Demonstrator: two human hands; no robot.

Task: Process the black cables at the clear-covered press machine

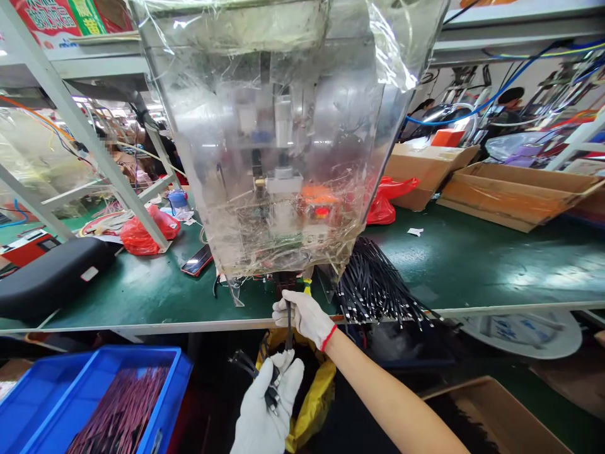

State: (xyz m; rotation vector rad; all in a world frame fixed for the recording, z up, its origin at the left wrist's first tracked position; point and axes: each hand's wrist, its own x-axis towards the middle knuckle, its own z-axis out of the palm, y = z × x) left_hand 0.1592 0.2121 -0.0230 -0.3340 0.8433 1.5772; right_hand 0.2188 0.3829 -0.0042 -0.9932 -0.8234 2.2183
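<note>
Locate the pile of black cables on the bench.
In the head view, the pile of black cables lies right of centre on the green bench, at its front edge, just right of the plastic-wrapped machine and the gloved right hand.

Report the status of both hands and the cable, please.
Left hand shut on cable bundle. Right hand shut on single cable, under the machine. Plastic cover hangs close above right hand.

left hand: white glove | right hand: white glove, red-edged cuff | probably knit
</note>
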